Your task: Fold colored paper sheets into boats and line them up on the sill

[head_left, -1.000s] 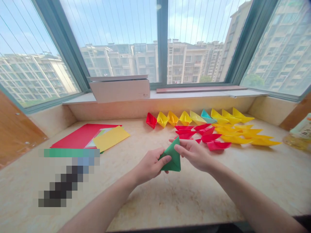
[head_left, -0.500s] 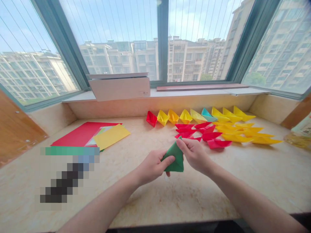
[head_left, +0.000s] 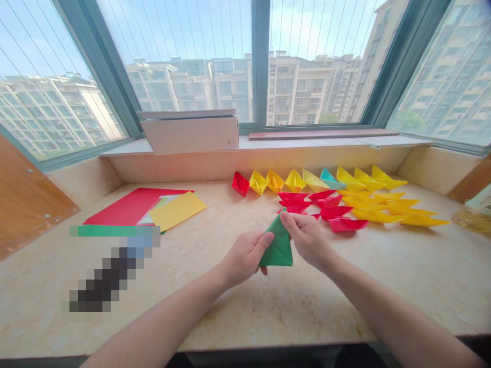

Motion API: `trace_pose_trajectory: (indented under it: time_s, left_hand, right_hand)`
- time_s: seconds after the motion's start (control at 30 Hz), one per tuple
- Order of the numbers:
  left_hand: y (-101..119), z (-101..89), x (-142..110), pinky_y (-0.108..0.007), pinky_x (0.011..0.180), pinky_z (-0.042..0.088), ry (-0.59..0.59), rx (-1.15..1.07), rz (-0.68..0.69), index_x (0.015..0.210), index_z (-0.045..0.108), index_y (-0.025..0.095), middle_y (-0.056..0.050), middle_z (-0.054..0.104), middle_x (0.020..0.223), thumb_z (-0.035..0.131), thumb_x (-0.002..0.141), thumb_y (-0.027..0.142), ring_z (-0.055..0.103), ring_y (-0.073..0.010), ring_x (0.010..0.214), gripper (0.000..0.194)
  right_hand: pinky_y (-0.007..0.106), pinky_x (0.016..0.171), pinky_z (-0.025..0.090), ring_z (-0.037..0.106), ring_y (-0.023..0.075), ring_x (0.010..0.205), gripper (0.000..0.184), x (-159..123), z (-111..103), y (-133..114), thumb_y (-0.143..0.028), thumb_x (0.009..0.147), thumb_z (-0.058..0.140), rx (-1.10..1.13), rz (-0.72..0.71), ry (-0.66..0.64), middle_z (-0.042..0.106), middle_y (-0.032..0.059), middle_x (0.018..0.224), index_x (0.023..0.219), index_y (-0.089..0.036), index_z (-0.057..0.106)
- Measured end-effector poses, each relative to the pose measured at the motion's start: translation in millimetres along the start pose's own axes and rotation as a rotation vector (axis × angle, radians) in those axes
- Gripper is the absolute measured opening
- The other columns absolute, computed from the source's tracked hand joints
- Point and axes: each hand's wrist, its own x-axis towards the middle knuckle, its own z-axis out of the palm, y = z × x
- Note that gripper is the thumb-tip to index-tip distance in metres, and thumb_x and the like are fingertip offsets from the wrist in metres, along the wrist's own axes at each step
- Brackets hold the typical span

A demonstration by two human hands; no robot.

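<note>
Wood panelling [head_left: 30,204] stands at the left edge of my remote view. Next to it, on the pale marbled surface [head_left: 230,327], I find a pixelated patch [head_left: 103,278], and what it hides I cannot tell. A red paper sheet [head_left: 115,207] lies behind this patch, and to its right a yellow paper sheet [head_left: 178,212] lies over others. Farther back, on the window sill [head_left: 126,148], rests a white box [head_left: 195,135]. To the right of the box, lower, on the surface, a red paper boat [head_left: 241,184] begins the back row, which continues with yellow paper boats [head_left: 258,183] and one blue boat [head_left: 331,179]. Nearer to me, the left hand [head_left: 245,253] grips the side of the green folded paper [head_left: 280,248], its thumb flat on the front face. This paper is held up above the surface, in the middle of my view. The right hand [head_left: 310,237] pinches its top corner between thumb and fingers; part of these fingers is hidden from me. Beyond this hand lies a group of red boats [head_left: 348,225], and to their right, a group of yellow boats [head_left: 424,220]. At the right edge I see a clear container [head_left: 473,220] with yellowish contents, partly out of my sight.
</note>
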Motion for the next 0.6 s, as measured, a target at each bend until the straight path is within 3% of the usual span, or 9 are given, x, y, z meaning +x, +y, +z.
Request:
trace_pose_trajectory:
  time_s: [0.07, 0.13, 0.2, 0.23, 0.37, 0.5, 0.6]
  left_hand:
    - [-0.9, -2.2, 2.7, -0.019, 0.030, 0.024, 0.080, -0.100, -0.049, 0.084, 0.065, 0.014, 0.002, 0.053, 0.044, 0.042, 0.089, 0.071, 0.041, -0.0088, 0.029, 0.062]
    - [-2.2, -6.9, 5.6, -0.020, 0.029, 0.020, 0.152, -0.195, -0.069, 0.084, 0.064, 0.014, 0.000, 0.058, 0.048, 0.034, 0.089, 0.074, 0.038, -0.0082, 0.028, 0.067]
    - [-3.6, -11.5, 7.6, -0.021, 0.031, 0.024, 0.149, -0.255, -0.061, 0.076, 0.062, 0.014, -0.003, 0.060, 0.050, 0.030, 0.089, 0.075, 0.043, -0.0093, 0.031, 0.070]
    - [-4.3, -13.0, 8.0, -0.021, 0.033, 0.026, 0.120, -0.271, -0.055, 0.072, 0.060, 0.014, -0.003, 0.059, 0.050, 0.029, 0.089, 0.076, 0.046, -0.0103, 0.033, 0.071]
    - [-6.1, -12.0, 8.3, -0.026, 0.048, 0.046, 0.083, -0.285, -0.025, 0.089, 0.062, 0.013, -0.003, 0.063, 0.061, 0.031, 0.091, 0.072, 0.060, -0.0159, 0.051, 0.067]
    - [-6.1, -12.4, 10.1, -0.033, 0.075, 0.054, 0.273, -0.125, 0.139, 0.112, 0.060, 0.015, -0.008, 0.068, 0.094, 0.053, 0.090, 0.059, 0.065, -0.0206, 0.087, 0.050]
    - [-6.0, -16.6, 11.7, -0.035, 0.083, 0.052, 0.343, -0.010, 0.215, 0.117, 0.061, 0.015, -0.011, 0.067, 0.102, 0.065, 0.086, 0.049, 0.063, -0.0230, 0.098, 0.046]
  right_hand:
    - [0.025, 0.048, 0.039, 0.052, 0.0127, 0.050, 0.056, -0.5, 0.9, -0.6, -0.059, 0.098, 0.037, 0.079, -0.009, -0.048, 0.055, -0.0002, 0.059, 0.070, -0.017, 0.060]
    - [0.027, 0.056, 0.047, 0.061, 0.0147, 0.057, 0.050, -2.7, 3.1, -2.5, -0.053, 0.100, 0.036, 0.090, -0.061, -0.138, 0.065, 0.0030, 0.073, 0.104, -0.015, 0.068]
    - [0.030, 0.065, 0.051, 0.066, 0.0167, 0.068, 0.045, -6.2, 6.8, -4.9, -0.043, 0.099, 0.046, 0.013, -0.126, -0.216, 0.070, 0.0041, 0.086, 0.137, -0.019, 0.052]
    - [0.030, 0.066, 0.052, 0.067, 0.0177, 0.073, 0.051, -8.1, 9.0, -5.6, -0.038, 0.097, 0.052, -0.037, -0.145, -0.231, 0.071, 0.0039, 0.087, 0.145, -0.022, 0.044]
    - [0.025, 0.054, 0.051, 0.065, 0.0181, 0.069, 0.059, -12.2, 16.0, -1.2, -0.027, 0.094, 0.054, -0.114, -0.178, -0.185, 0.071, 0.0029, 0.079, 0.150, -0.025, 0.036]
    - [0.029, 0.058, 0.054, 0.063, 0.0178, 0.067, 0.053, -9.5, 15.1, 10.1, -0.026, 0.094, 0.054, -0.215, -0.238, -0.059, 0.071, 0.0059, 0.090, 0.146, -0.025, 0.043]
    - [0.034, 0.065, 0.056, 0.064, 0.0191, 0.069, 0.053, -7.4, 12.5, 14.6, -0.026, 0.096, 0.052, -0.290, -0.273, -0.005, 0.071, 0.0091, 0.099, 0.148, -0.023, 0.043]
